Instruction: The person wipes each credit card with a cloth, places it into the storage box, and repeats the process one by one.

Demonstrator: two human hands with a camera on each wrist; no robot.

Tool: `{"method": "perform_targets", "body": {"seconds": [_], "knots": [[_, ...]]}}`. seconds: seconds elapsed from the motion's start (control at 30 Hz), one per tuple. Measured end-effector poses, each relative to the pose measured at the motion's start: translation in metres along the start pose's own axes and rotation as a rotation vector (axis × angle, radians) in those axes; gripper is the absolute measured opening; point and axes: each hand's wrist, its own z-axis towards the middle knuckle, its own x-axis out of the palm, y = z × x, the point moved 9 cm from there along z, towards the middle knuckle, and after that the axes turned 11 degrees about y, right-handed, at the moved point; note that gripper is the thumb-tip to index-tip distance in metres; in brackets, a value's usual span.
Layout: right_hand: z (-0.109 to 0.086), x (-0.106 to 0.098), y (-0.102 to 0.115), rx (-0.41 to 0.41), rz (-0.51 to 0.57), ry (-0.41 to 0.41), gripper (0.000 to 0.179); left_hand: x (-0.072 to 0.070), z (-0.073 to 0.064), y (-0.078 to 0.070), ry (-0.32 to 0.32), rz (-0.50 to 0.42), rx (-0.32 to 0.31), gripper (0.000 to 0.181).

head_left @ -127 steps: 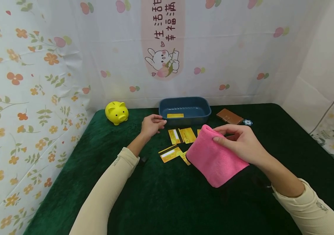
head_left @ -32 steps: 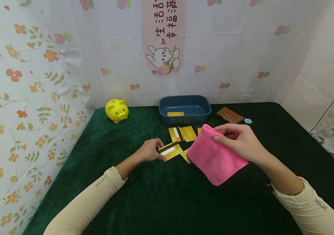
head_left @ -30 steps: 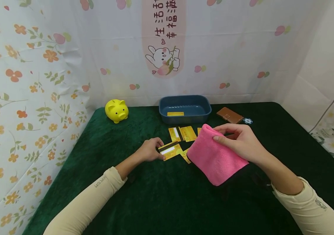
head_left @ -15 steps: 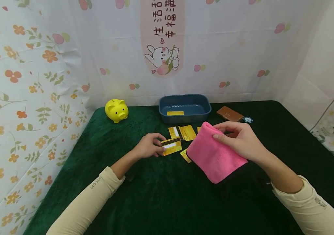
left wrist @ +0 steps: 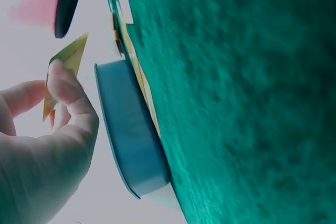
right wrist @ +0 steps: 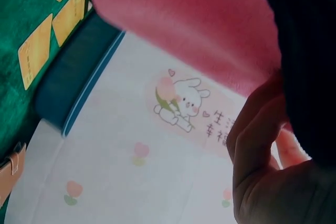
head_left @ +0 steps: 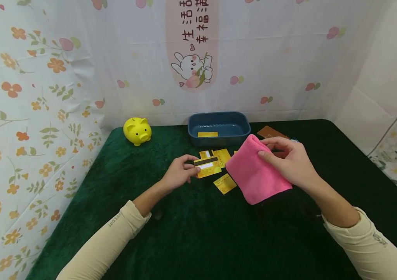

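In the head view my left hand [head_left: 180, 171] pinches a yellow bank card [head_left: 208, 167] with a dark stripe and a white strip, raised off the table. The left wrist view shows that card [left wrist: 73, 56] between thumb and fingers. My right hand [head_left: 291, 159] holds a pink cloth [head_left: 257, 171] by its upper edge, hanging down close to the card. Its other side looks dark in the right wrist view. Beneath lie more yellow cards: one alone [head_left: 225, 184] nearer me, others [head_left: 222, 156] in front of the blue bin, partly covered by the held card and cloth.
A blue bin [head_left: 219, 140] stands at the back with one yellow card [head_left: 207, 134] inside. To its left is a yellow piggy bank [head_left: 137, 131]. A brown wallet [head_left: 270, 131] lies to its right, beside a chip mostly hidden behind my right hand. Dark green cloth covers the table [head_left: 184, 233].
My left hand left the bin's rim, took hold of the striped card on the table and lifted it right towards the cloth. The right hand raised the cloth slightly, uncovering the lone card.
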Motion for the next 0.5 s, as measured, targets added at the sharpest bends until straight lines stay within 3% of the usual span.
{"method": "perform_targets", "body": {"seconds": [0.17,0.5], "knots": [[0.002,-0.005,-0.002,-0.019,-0.042,-0.071,0.031,0.005,-0.005,-0.007,-0.035,-0.041,-0.004,0.039],[0.011,0.006,0.003,-0.046,-0.031,-0.071,0.029,0.025,0.001,-0.009,0.02,-0.082,0.015,0.041]]}}
